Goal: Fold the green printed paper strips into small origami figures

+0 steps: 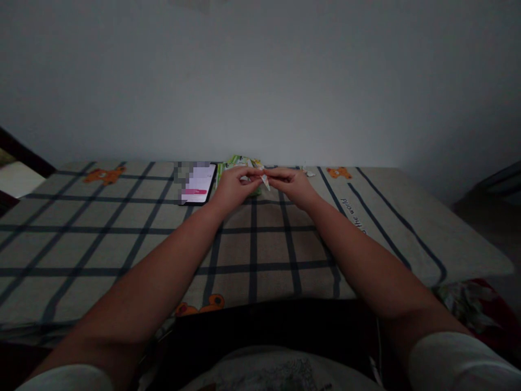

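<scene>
My left hand [235,187] and my right hand [296,187] meet above the far middle of the table. Between their fingertips is a small whitish wrapper-like piece [265,182] with coloured print and a pointed lower end. Both hands are closed in a pinch on it. Whether anything is inside the piece cannot be seen. Just behind my left hand lies a green and white printed packet [240,160], partly covered by the fingers. A few small white scraps [310,174] rest on the cloth beyond my right hand.
A phone [199,184] with a lit screen lies left of my left hand. The checked tablecloth [268,244] with bear prints covers the table, which stands against a plain wall [260,81]. Dark wooden bars [24,152] rise at the left edge. Red patterned fabric [480,309] shows lower right.
</scene>
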Available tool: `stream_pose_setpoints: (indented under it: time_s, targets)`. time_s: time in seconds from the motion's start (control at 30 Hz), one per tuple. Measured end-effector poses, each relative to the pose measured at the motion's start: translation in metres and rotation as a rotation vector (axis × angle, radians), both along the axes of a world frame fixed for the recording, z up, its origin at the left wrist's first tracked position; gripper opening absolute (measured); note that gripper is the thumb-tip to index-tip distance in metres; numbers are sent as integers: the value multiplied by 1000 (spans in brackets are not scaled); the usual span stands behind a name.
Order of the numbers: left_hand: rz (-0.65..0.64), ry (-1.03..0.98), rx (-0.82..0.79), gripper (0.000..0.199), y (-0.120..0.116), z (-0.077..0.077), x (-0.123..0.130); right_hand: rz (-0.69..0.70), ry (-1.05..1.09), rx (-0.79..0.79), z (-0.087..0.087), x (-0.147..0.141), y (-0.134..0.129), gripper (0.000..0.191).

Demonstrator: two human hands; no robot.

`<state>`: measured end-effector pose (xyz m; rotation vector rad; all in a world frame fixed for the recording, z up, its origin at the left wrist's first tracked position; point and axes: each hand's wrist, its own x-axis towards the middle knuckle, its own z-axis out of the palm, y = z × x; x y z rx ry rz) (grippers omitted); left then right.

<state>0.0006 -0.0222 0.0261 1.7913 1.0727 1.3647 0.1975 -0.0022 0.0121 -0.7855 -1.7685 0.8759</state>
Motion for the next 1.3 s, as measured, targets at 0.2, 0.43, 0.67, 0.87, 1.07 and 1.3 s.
stream_pose_setpoints:
  time_s: [0.2, 0.43, 0.67, 0.87, 1.07, 1.3]
  targets:
    - [15, 52, 72, 15, 0, -1, -1, -39, -105, 138, 3, 3, 1, 20]
    - [61, 75, 175, 11, -6, 3, 2, -102, -104, 228, 6, 1, -1, 11]
    - [88, 134, 239, 14, -11, 4, 5, -114, -78, 197, 10, -1, -6, 8]
    - [196, 157, 230, 13, -9, -2, 6, -109, 8, 97, 9, -6, -9, 14]
    - [240, 188, 318, 13, -8, -5, 8, -55, 177, -85, 4, -13, -9, 31]
    - [214, 173, 368, 10, -12, -4, 11, 18, 203, -163, 0, -15, -7, 42]
